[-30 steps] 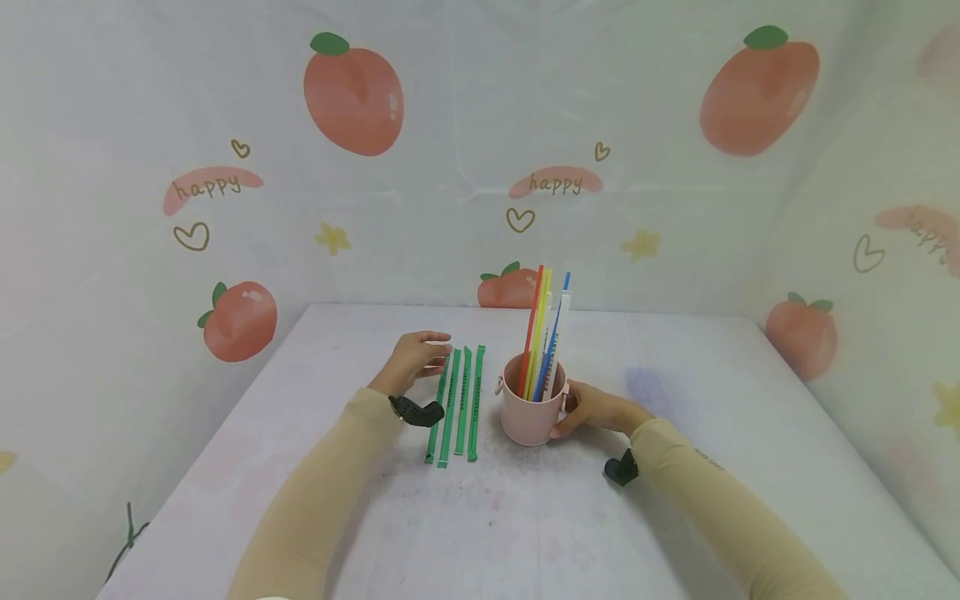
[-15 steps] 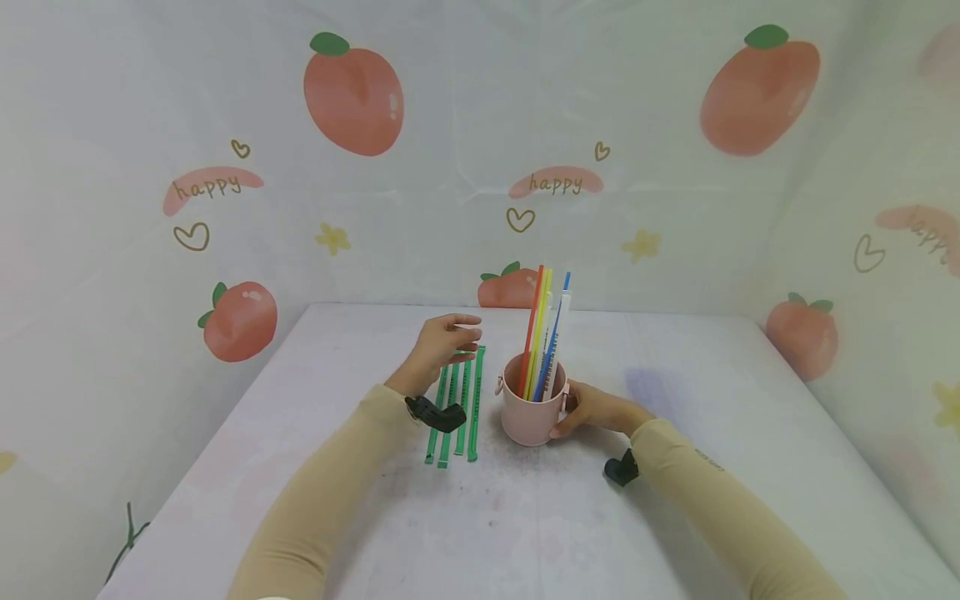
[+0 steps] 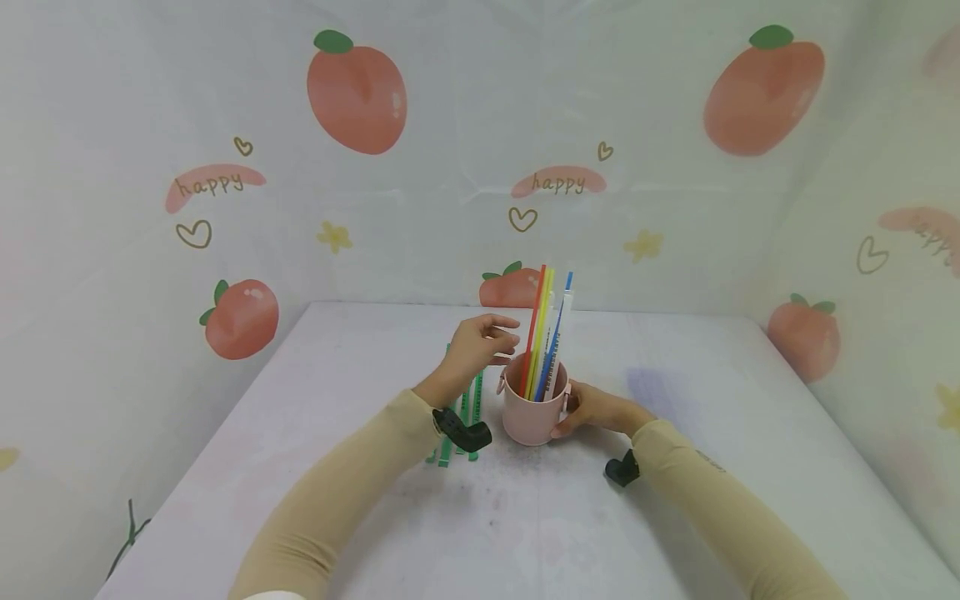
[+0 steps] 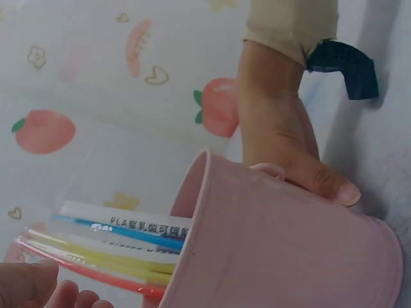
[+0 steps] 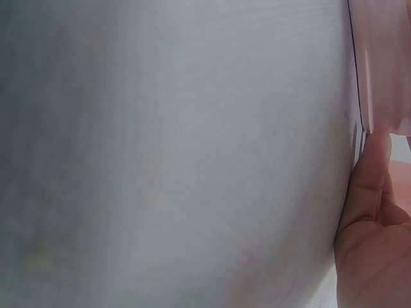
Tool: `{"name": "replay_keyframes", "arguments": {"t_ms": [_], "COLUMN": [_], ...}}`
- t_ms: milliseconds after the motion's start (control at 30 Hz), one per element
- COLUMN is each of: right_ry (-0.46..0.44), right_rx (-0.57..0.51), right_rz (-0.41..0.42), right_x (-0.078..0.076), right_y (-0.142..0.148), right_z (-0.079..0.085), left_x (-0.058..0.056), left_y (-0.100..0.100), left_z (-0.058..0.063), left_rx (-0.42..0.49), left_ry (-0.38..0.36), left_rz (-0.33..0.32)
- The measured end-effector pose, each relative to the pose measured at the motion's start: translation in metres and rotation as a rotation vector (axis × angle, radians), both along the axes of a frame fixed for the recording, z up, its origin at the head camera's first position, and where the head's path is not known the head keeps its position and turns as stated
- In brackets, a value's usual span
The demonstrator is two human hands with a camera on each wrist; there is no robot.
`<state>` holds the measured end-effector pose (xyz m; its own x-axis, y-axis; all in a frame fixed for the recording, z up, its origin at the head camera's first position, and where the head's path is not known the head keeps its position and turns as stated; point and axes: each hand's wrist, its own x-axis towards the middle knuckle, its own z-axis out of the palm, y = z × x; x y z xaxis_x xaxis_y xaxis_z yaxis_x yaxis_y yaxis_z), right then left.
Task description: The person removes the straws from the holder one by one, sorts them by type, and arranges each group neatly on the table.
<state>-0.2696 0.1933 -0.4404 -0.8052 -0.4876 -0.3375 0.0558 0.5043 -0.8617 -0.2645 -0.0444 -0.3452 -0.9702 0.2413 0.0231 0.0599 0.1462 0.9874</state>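
A small pink bucket (image 3: 531, 421) stands upright on the table, with red (image 3: 534, 333), yellow and blue straws and white printed sticks leaning in it. My right hand (image 3: 600, 408) holds the bucket's right side, thumb at the front; its other fingers are mostly hidden behind. In the right wrist view, that hand (image 5: 376, 250) touches the bucket low down. My left hand (image 3: 477, 346) hovers just left of the straws, fingers loosely bent with nothing between them. Its fingertips (image 4: 45, 279) appear close to the straw tops in the left wrist view; contact cannot be told.
Several green paper-wrapped straws (image 3: 477, 396) lie side by side on the table (image 3: 585, 533), left of the bucket and partly covered by my left forearm. A printed cloth backdrop (image 3: 442, 233) rises behind. Black straps with small devices (image 3: 463, 432) are on both wrists.
My left hand has moved right, from beside the green straws, across above them, to next to the bucket. The right hand and bucket have stayed in place.
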Motion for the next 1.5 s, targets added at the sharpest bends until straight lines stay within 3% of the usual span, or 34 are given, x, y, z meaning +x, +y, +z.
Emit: {"name": "replay_keyframes", "arguments": {"t_ms": [400, 633, 900, 1500], "right_ry": [0.002, -0.007, -0.003, 0.009], "right_rx": [0.003, 0.001, 0.007, -0.031], "right_rz": [0.015, 0.010, 0.017, 0.027], "right_x": [-0.001, -0.001, -0.002, 0.000], "right_y": [0.001, 0.001, 0.001, 0.001], "right_z": [0.000, 0.001, 0.000, 0.001], "left_x": [0.000, -0.004, -0.011, -0.010], "left_y": [0.018, 0.024, 0.029, 0.036], "left_z": [-0.004, -0.009, -0.013, -0.012], "left_rx": [-0.092, -0.154, -0.190, -0.240], "left_ry": [0.046, 0.081, 0.108, 0.156], "left_rz": [-0.008, 0.030, 0.064, 0.065]}}
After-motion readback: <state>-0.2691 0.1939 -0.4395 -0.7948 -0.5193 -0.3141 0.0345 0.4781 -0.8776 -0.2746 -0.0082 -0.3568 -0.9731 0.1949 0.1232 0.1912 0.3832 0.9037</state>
